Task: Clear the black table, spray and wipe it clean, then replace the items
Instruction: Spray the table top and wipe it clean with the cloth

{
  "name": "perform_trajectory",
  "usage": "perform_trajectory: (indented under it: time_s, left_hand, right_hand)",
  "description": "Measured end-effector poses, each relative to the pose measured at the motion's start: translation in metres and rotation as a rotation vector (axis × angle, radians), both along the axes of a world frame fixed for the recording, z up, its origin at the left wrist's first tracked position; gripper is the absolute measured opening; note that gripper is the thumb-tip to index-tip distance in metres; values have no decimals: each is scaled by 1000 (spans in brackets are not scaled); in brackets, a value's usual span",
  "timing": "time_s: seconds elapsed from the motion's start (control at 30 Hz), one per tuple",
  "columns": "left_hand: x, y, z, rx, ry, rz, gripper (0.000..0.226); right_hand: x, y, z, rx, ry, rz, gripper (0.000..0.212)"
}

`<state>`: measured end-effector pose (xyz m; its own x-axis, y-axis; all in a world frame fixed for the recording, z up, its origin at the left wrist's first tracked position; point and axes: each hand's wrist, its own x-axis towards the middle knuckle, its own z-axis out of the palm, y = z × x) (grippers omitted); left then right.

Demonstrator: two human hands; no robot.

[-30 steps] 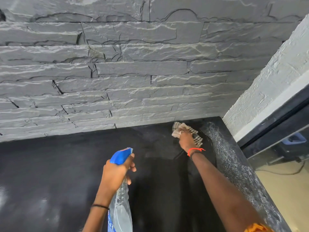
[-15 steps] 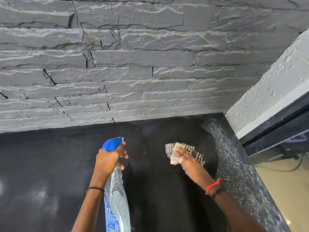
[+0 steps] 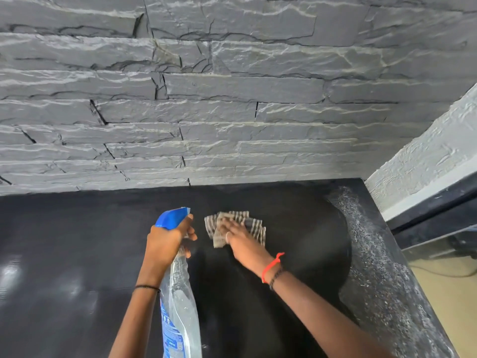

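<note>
The right hand (image 3: 238,237) presses flat on a striped grey cloth (image 3: 233,226) mid-way along the black table (image 3: 64,254) toward its back edge; the left hand (image 3: 165,244) grips a clear blue-capped spray bottle (image 3: 178,303) (nozzle forward). Foam along the right edge could go unwiped.

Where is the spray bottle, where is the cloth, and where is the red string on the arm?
spray bottle (image 3: 180,301): head view, on its clear body below the left hand.
cloth (image 3: 254,224): head view, on the striped part beside the right hand's fingers.
red string (image 3: 271,267): head view, on the band around the right wrist.
</note>
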<state>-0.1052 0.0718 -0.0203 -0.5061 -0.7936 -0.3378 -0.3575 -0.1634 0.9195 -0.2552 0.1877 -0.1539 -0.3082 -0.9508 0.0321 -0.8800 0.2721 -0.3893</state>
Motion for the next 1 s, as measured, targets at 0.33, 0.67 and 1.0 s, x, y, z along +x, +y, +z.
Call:
perform_trajectory:
  time_s: [0.33,0.67,1.0]
  left_hand:
    - [7,-15,-8,29,65,2,23]
    - [20,-27,-5,31,53,21,22]
    - [31,-39,-7,27,67,14,21]
  right_hand:
    - [-102,85,-34,44,-70,-383,50]
    - [-34,-89,12,78,16,-139,58]
    - [-97,-39,-1,60,12,-332,51]
